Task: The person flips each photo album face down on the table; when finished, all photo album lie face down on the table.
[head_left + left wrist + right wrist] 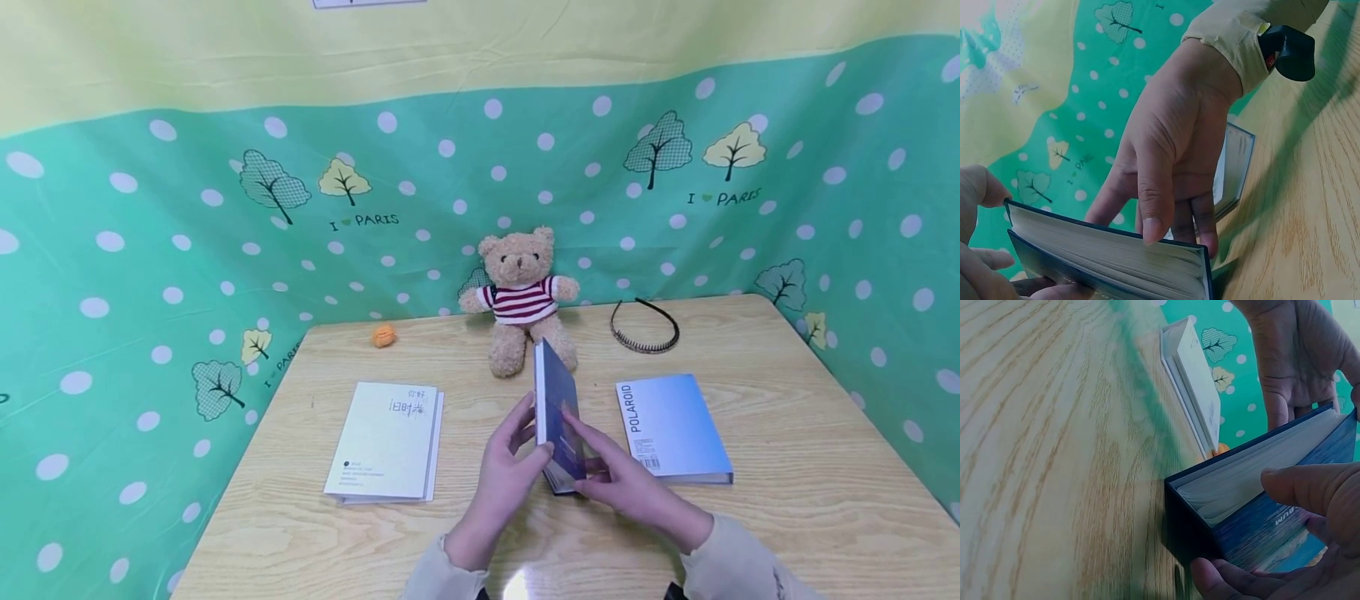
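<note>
A dark blue photo album (561,400) stands on its edge over the middle of the table, slightly fanned, its pale page edges (1104,250) showing. Lettering ending in "BUM" is on its cover. My left hand (504,471) grips it from the left, thumb at the near edge and fingers behind the cover. From the right, my right hand (618,479) holds the other cover, fingers spread on it and thumb along its edge. In the right wrist view, fingertips of the right hand (1316,512) lie around the spine side.
A white album (386,442) lies on the left, a blue-and-white POLAROID album (675,429) on the right. Behind are a teddy bear (519,292) in a striped shirt, a small orange object (384,336) and a dark headband (645,346). A green dotted curtain (420,167) hangs behind the table (270,533).
</note>
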Available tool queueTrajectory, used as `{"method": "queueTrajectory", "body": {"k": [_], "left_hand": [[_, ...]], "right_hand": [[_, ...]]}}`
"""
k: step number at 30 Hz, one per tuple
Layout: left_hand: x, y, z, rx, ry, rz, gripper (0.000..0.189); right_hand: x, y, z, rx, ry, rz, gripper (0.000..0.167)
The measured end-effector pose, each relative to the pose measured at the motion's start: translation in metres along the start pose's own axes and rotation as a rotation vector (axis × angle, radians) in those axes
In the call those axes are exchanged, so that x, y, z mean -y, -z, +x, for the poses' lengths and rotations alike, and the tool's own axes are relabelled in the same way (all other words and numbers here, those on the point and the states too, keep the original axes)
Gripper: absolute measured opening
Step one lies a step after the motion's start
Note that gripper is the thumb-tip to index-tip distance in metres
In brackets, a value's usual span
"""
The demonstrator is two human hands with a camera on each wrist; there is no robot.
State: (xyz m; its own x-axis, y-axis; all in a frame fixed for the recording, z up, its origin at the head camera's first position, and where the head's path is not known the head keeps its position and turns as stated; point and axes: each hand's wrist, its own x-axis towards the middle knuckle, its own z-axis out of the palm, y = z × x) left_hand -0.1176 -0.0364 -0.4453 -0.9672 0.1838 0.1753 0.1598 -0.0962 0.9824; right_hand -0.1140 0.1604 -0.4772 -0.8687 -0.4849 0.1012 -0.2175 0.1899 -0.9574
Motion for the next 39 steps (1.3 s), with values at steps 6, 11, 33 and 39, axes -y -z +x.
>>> {"method": "queueTrajectory", "body": {"k": [6, 11, 33, 39], "left_hand": [[-0.0008, -0.0004, 0.0001, 0.0, 0.008, -0.012, 0.068], [-0.0001, -0.0006, -0.0001, 0.002, 0.013, -0.024, 0.067], [0.0005, 0.0006, -0.0017, -0.009, -0.002, 0.012, 0.064], [0.0005, 0.0009, -0.0024, -0.006, 0.011, -0.008, 0.064]], "right_hand": [[0.0023, 0.0003, -0.0011, -0.008, -0.017, -0.029, 0.089], [0.0024, 0.0009, -0.001, -0.013, -0.016, -0.056, 0.089], [0.0, 0.0041, 0.0015, 0.004, -0.02, -0.125, 0.086], [-0.0014, 0.0051, 0.0018, 0.011, -0.017, -0.126, 0.085]]}}
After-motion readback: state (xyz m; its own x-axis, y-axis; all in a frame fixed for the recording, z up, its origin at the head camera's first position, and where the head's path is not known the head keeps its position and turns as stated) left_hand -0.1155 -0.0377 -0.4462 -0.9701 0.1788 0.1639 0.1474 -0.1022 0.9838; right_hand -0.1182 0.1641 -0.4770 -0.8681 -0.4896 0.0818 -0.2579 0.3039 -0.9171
